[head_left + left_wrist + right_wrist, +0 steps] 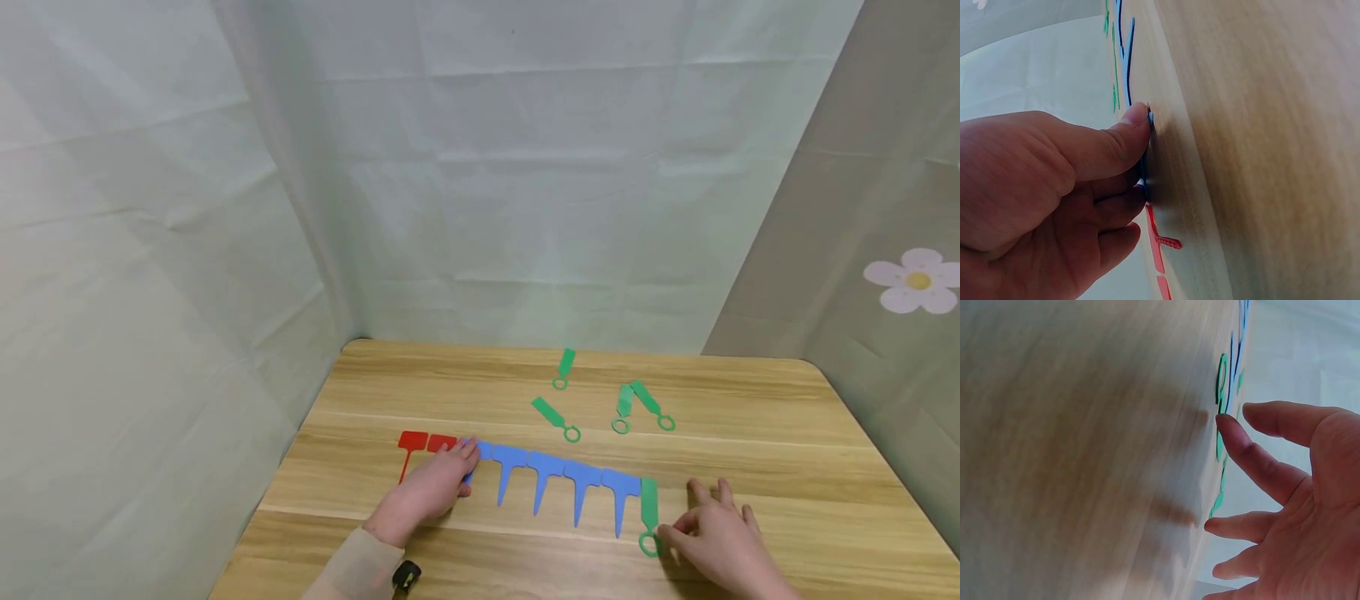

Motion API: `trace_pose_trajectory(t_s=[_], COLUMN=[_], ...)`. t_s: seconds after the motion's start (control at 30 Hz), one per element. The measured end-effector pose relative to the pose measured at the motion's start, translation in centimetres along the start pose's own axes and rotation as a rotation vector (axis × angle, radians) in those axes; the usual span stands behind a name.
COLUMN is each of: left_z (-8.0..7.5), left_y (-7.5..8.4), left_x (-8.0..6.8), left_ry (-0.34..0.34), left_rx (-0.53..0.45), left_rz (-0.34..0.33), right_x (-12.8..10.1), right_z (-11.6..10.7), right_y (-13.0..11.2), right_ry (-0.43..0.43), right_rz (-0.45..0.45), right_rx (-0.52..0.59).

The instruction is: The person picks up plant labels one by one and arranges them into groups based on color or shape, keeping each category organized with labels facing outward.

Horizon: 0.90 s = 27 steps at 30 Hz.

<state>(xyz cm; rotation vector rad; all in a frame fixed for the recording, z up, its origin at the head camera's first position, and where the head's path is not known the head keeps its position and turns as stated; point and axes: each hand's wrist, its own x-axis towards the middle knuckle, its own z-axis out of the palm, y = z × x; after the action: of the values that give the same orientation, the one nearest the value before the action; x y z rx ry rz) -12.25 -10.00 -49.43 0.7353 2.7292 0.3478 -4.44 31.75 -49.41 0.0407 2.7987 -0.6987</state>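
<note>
wooden table (750, 433) carries a row of flat plastic tags in front of us: two red tags (420, 443) at the left end, then blue tags (562, 477) with points toward us, then a green tag (648, 510) with a ring at its near end. our left hand (435, 487) lies flat, fingers nearly straight, pressing the leftmost blue tag (1149, 122) where it meets the red ones; the wrist view shows the thumb on the tag's edge. our right hand (716, 533) is spread and relaxed, holding nothing, its fingertip (1225, 422) touching the green tag's ring (648, 545) at the right end of the row. farther back, well apart from the row, four more green tags (626, 404) lie scattered. pale cloth (480, 183) hangs behind.
</note>
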Motion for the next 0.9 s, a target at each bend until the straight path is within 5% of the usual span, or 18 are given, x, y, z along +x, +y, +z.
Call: trace_pose_trajectory(t_s=[0.9], left_z=[-0.4], left_y=[0.1], left_x=[-0.2], left_ry=[-0.017], left_rx=[-0.011], left_rz=[-0.001], right_x=[0.7], right_z=[-1.7], right_y=[-1.9], right_ry=[0.188], right_rz=[-0.139], right_rx=[-0.04])
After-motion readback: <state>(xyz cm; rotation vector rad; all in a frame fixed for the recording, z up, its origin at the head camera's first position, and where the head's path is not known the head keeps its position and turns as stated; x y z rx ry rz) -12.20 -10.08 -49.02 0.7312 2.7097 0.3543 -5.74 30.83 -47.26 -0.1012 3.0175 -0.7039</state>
